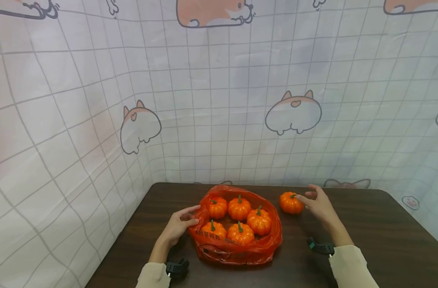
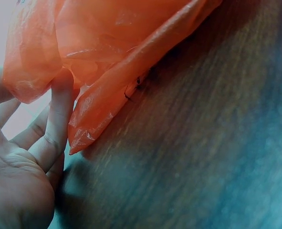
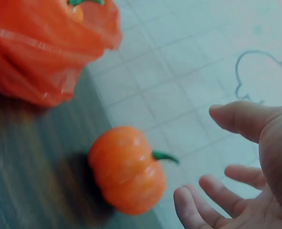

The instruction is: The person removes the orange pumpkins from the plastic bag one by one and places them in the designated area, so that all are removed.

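A red plastic bag (image 1: 237, 256) stands with its mouth wide open, and several small orange pumpkins (image 1: 239, 209) with green stems sit inside. At the bag's left rim my left hand (image 1: 176, 227) holds the plastic between thumb and fingers; in the left wrist view the orange-red film (image 2: 107, 52) partly hides the fingertips. One more pumpkin (image 1: 290, 203) rests on the table to the right of the bag. My right hand (image 1: 317, 205) hovers just right of it, and in the right wrist view the spread fingers are apart from this pumpkin (image 3: 126, 171).
The dark wood-grain table (image 1: 294, 264) ends at the back against a white gridded cloth (image 1: 222, 100) printed with cartoon dogs. Another side of that cloth runs along the left. Each wrist wears a black strap (image 1: 177, 269).
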Tool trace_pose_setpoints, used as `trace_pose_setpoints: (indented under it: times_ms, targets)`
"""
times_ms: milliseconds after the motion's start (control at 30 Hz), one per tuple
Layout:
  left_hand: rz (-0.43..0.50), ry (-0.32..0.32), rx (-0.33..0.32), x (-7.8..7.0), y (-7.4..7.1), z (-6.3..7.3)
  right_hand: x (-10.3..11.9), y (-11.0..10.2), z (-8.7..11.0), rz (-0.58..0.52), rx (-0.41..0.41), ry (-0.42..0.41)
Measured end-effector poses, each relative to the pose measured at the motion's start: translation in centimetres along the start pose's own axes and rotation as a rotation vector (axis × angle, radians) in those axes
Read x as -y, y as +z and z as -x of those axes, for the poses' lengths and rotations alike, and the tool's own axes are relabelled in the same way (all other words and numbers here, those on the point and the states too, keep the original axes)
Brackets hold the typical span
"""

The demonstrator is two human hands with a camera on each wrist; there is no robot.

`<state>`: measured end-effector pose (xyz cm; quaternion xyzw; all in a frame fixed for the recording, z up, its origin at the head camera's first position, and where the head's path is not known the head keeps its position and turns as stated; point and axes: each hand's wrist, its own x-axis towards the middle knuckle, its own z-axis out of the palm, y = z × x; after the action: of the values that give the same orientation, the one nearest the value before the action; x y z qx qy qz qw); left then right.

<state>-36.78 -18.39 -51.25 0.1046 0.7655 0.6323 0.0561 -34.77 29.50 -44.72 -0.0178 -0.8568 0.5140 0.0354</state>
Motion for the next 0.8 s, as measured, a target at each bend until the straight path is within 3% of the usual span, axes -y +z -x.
trace_pose_setpoints:
  times_ms: [333, 533, 800]
  targets:
    - [-0.001, 0.009, -0.013, -0.1, -0.1, 0.2, 3.0, 2.2, 1.0, 0.022, 0.106, -0.25]
    - [0.003, -0.003, -0.006, 0.1, 0.0, 0.2, 3.8, 4.5, 1.0, -0.038, 0.219, -0.304]
    - [-0.01, 0.01, -0.016, -0.1, 0.0, 0.1, 4.4, 6.3, 1.3, -0.001, 0.319, -0.33]
